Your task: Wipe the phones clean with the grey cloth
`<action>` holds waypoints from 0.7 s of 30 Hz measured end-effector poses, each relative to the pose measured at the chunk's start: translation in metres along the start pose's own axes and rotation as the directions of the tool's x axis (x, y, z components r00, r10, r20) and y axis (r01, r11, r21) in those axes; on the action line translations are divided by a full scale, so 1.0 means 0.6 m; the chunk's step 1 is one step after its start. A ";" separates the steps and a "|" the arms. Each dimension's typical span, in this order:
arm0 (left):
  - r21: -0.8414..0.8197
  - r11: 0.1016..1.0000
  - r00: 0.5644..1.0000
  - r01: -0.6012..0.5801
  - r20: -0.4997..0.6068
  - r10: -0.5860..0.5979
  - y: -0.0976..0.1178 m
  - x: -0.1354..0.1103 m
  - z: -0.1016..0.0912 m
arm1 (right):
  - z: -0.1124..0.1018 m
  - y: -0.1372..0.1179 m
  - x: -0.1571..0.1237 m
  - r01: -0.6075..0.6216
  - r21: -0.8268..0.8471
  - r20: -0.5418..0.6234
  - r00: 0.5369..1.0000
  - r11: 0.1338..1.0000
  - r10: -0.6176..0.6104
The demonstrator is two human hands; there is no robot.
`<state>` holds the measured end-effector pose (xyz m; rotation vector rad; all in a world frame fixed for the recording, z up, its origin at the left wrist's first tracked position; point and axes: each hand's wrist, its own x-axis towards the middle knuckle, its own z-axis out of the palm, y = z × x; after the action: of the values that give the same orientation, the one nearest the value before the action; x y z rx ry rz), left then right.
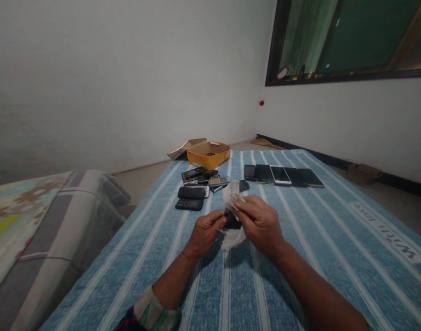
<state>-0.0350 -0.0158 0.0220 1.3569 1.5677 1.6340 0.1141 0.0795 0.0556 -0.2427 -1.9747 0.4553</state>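
Observation:
Between my hands, above the striped cloth, is a small dark phone [233,221]. My left hand [207,230] pinches it by its left side, thumb on top. A thin white tissue [232,193] is bunched in the fingers of my right hand [260,223]; it lies against the phone's upper edge, and more of it hangs below. Part of the phone is hidden by the tissue and my fingers. Just beyond my hands lies a loose pile of old keypad phones [189,203], several of them overlapping.
A row of flat smartphones [280,175] lies side by side at the far right. An open orange box [210,161] with its lid [186,148] stands at the far end of the blue striped cloth [155,257]. A covered bed [59,230] is on the left.

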 end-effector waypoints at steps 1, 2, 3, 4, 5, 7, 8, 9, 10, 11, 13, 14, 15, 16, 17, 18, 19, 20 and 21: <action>0.004 1.000 1.000 -0.002 0.008 0.002 0.002 0.000 -0.001 | 0.000 0.003 0.000 0.003 0.014 -0.004 1.000 1.000 -0.003; 0.003 1.000 1.000 -0.006 0.016 0.006 0.004 0.000 -0.003 | 0.000 0.005 -0.001 0.010 0.022 0.002 1.000 1.000 -0.010; -0.001 1.000 1.000 -0.012 0.022 0.012 0.007 0.001 -0.004 | 0.000 0.006 -0.001 0.019 0.027 0.014 1.000 0.999 -0.019; -0.008 1.000 1.000 -0.016 0.026 0.016 0.011 0.000 -0.005 | 0.001 0.006 -0.001 0.027 0.030 0.028 0.999 0.999 -0.027; -0.015 1.000 0.999 -0.018 0.029 0.018 0.016 0.000 -0.006 | 0.001 0.005 -0.002 0.037 0.028 0.039 0.999 0.999 -0.038; -0.018 1.000 1.000 -0.016 0.019 0.016 0.025 -0.001 -0.007 | 0.004 0.001 -0.003 0.071 0.012 0.047 0.996 0.997 -0.071; -0.013 1.000 1.000 -0.015 0.006 0.015 0.030 -0.002 -0.008 | 0.006 -0.002 -0.004 0.092 0.001 0.049 0.995 0.996 -0.092; -0.006 1.000 1.000 -0.012 -0.012 0.012 0.033 -0.002 -0.009 | 0.007 -0.004 -0.005 0.114 -0.009 0.053 0.992 0.993 -0.113; 0.004 1.000 0.999 -0.010 -0.032 0.010 0.037 -0.002 -0.009 | 0.008 -0.005 -0.005 0.129 -0.016 0.060 0.990 0.992 -0.127; 0.013 1.000 0.999 -0.009 -0.047 0.009 0.039 -0.002 -0.010 | 0.008 -0.005 -0.005 0.135 -0.018 0.070 0.989 0.991 -0.133; 0.021 1.000 0.999 -0.011 -0.052 0.012 0.043 -0.001 -0.011 | 0.004 -0.002 -0.002 0.122 -0.004 0.093 0.988 0.993 -0.121; 0.020 1.000 0.999 -0.012 -0.045 0.013 0.044 -0.001 -0.012 | 0.000 0.001 0.001 0.110 0.006 0.104 0.988 0.994 -0.110; 0.017 1.000 0.999 -0.013 -0.038 0.013 0.044 0.000 -0.012 | -0.004 0.003 0.003 0.102 0.015 0.116 0.988 0.995 -0.103; 0.017 1.000 0.999 -0.014 -0.030 0.015 0.044 0.000 -0.013 | -0.008 0.005 0.005 0.097 0.020 0.127 0.987 0.995 -0.099; 0.022 1.000 1.000 -0.015 -0.026 0.015 0.043 0.000 -0.014 | -0.012 0.005 0.007 0.097 0.021 0.142 0.985 0.995 -0.099; 0.031 0.999 1.000 -0.017 -0.023 0.018 0.042 0.000 -0.015 | -0.015 0.005 0.009 0.099 0.018 0.160 0.982 0.995 -0.100; 0.038 0.999 0.999 -0.023 -0.022 0.024 0.041 0.000 -0.017 | -0.017 0.005 0.009 0.101 0.013 0.177 0.979 0.995 -0.102; 0.043 0.999 0.999 -0.032 -0.023 0.033 0.040 -0.001 -0.018 | -0.018 0.003 0.010 0.104 0.008 0.187 0.977 0.995 -0.103; 0.045 0.998 0.999 -0.043 -0.027 0.044 0.039 -0.001 -0.019 | -0.018 0.001 0.009 0.104 0.005 0.191 0.976 0.995 -0.103</action>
<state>-0.0380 -0.0263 0.0457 1.4063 1.6102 1.6599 0.1215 0.0846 0.0639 -0.1011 -2.1646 0.4185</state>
